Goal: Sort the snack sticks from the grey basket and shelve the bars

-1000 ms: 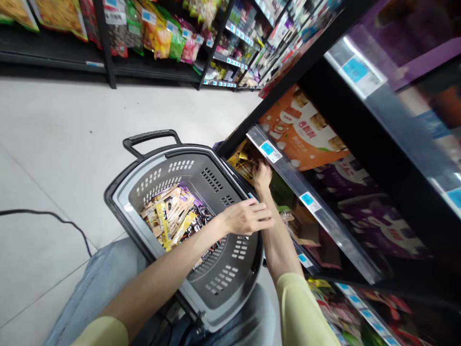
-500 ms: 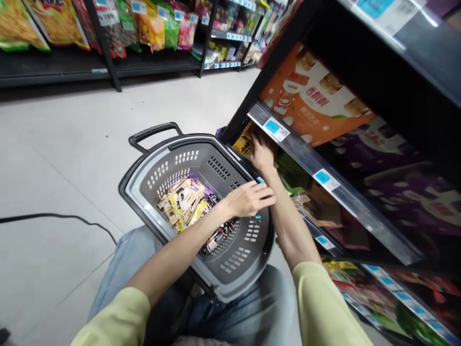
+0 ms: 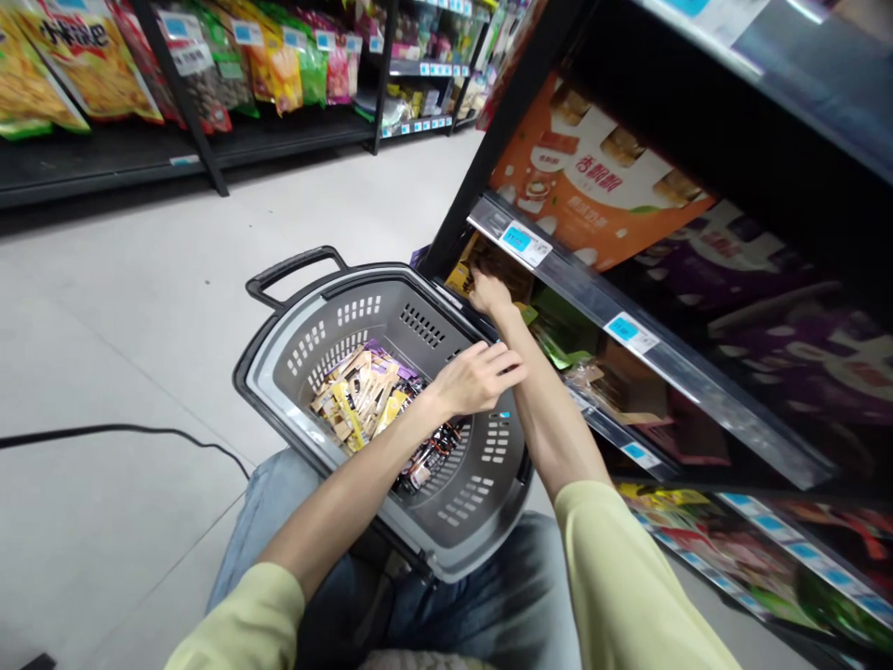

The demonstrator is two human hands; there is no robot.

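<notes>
A grey basket (image 3: pixel 419 321) with a black rim rests over my knees, holding several small wrapped snack packets (image 3: pixel 363 391) in beige, yellow, purple and black. Above its right side hovers my left hand (image 3: pixel 481 377), empty, fingers loosely spread and close to my right forearm. Reaching past the rim into the low shelf, my right hand (image 3: pixel 490 290) has its fingers curled at a yellow packet (image 3: pixel 460 276); the fingertips are partly hidden. Behind that hand lies a dark brown and yellow box, mostly in shadow.
An orange carton (image 3: pixel 600 186) stands on the shelf above, behind a metal shelf edge (image 3: pixel 579 288) with price tags. Green and brown packs lie right of my hand. A black cable (image 3: pixel 139 428) crosses the floor. Snack bags (image 3: pixel 279 56) hang across the aisle.
My right hand has drawn slightly back toward the basket, its fingers now more curled at the yellow packet. My left hand stays in nearly the same place. The view has shifted a little.
</notes>
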